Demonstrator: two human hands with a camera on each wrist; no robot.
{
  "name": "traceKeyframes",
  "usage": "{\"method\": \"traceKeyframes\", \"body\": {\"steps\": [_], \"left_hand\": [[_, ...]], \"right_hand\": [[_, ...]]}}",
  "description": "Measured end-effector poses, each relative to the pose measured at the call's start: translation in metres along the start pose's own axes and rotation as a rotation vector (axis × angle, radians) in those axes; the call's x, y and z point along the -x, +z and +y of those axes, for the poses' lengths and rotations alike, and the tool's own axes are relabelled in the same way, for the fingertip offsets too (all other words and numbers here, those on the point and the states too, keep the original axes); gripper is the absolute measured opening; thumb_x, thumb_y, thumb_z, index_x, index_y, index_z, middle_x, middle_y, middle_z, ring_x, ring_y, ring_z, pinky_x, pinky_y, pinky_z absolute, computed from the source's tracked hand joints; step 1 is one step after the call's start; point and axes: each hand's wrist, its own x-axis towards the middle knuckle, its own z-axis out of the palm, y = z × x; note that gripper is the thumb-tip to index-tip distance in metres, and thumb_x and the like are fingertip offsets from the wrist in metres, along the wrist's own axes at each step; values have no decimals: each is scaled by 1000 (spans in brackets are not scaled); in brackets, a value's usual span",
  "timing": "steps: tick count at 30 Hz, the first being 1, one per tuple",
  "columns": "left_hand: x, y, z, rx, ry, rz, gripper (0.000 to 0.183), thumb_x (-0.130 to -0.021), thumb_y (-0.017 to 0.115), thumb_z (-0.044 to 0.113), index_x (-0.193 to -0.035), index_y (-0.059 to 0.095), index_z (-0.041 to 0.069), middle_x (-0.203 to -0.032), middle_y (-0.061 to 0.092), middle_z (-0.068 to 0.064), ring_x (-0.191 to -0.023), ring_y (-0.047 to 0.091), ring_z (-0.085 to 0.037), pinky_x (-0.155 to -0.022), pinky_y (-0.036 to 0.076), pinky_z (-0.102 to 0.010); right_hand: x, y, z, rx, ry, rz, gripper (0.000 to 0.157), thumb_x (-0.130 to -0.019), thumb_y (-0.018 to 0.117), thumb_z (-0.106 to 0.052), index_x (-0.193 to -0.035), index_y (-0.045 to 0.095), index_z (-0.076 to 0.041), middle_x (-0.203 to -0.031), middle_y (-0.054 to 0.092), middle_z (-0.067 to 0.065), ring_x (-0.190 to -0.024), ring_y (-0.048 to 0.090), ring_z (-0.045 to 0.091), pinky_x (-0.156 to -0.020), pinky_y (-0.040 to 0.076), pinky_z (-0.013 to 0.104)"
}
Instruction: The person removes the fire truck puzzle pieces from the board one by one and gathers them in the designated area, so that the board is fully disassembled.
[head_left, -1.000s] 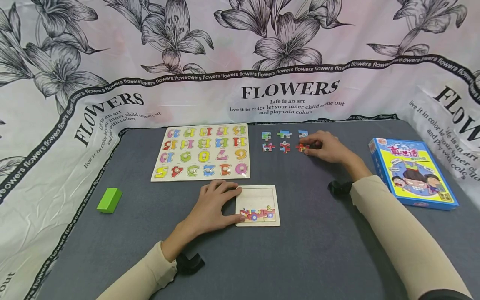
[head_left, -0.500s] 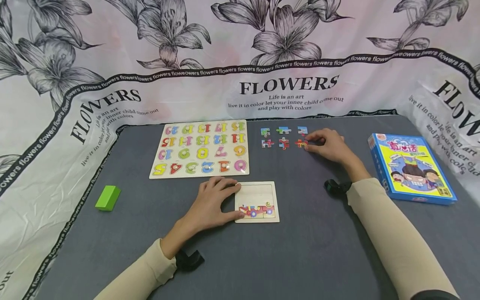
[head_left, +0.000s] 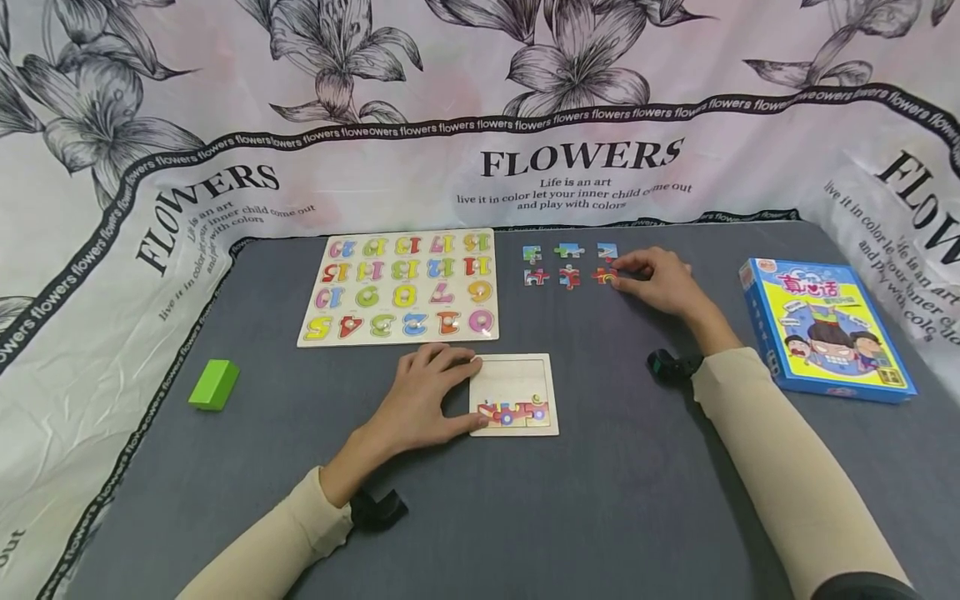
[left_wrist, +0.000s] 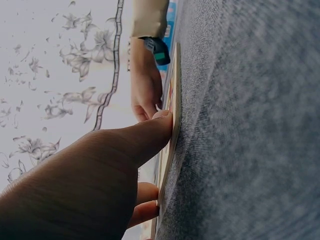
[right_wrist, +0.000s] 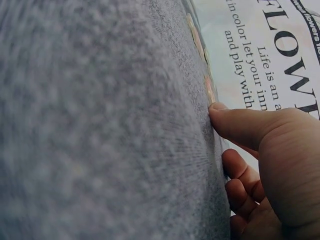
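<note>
A small wooden puzzle board (head_left: 517, 375) lies flat, with a red car picture (head_left: 513, 413) along its near part. My left hand (head_left: 427, 400) holds its left side, thumb by the near corner and index finger at the far corner. In the left wrist view the thumb (left_wrist: 155, 132) presses on the board's edge. Farther back, my right hand (head_left: 663, 283) reaches to a red puzzle piece (head_left: 602, 276), its thumb and index fingertips at the piece's right edge. In the right wrist view the thumb hides the index finger. Several other puzzle pieces (head_left: 569, 276) form two short rows there.
A number board (head_left: 397, 283) lies behind the left hand. A green block (head_left: 214, 385) sits at the left, and a blue and yellow box (head_left: 832, 333) at the right. Flower-printed cloth (head_left: 585, 142) hangs behind the grey table (head_left: 600, 500).
My right hand's fingers have drawn back slightly to the right, uncovering more of the red puzzle piece and the blue piece behind it. The left hand has stayed on the puzzle board.
</note>
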Motion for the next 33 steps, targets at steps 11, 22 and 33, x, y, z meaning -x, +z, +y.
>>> {"method": "traceKeyframes", "body": {"steps": [11,22,33], "left_hand": [[-2,-1,-3,-11,4,-10,75,-84,77,54,-146,58,18,-149,54,-3,-140,39,-29,-110,30,-58],[-2,-4,-4,-2,8,-31,78,-83,77,56,-148,56,18,-151,51,-3,-142,37,-29,-111,29,-58],[-2,-5,-6,-1,4,-56,81,-82,77,57,-150,54,19,-152,50,-3,-143,35,-29,-110,28,-59]], "right_hand": [[1,0,-3,-42,12,9,40,-98,69,-26,-132,67,-6,-127,63,24,-107,51,34,-100,16,63],[16,10,-33,-81,-65,68,38,-96,70,-18,-131,68,-5,-120,62,22,-104,54,32,-87,39,45],[34,29,-86,-61,-342,-218,30,-93,74,-13,-123,73,-6,-116,70,12,-103,59,28,-89,46,48]]}}
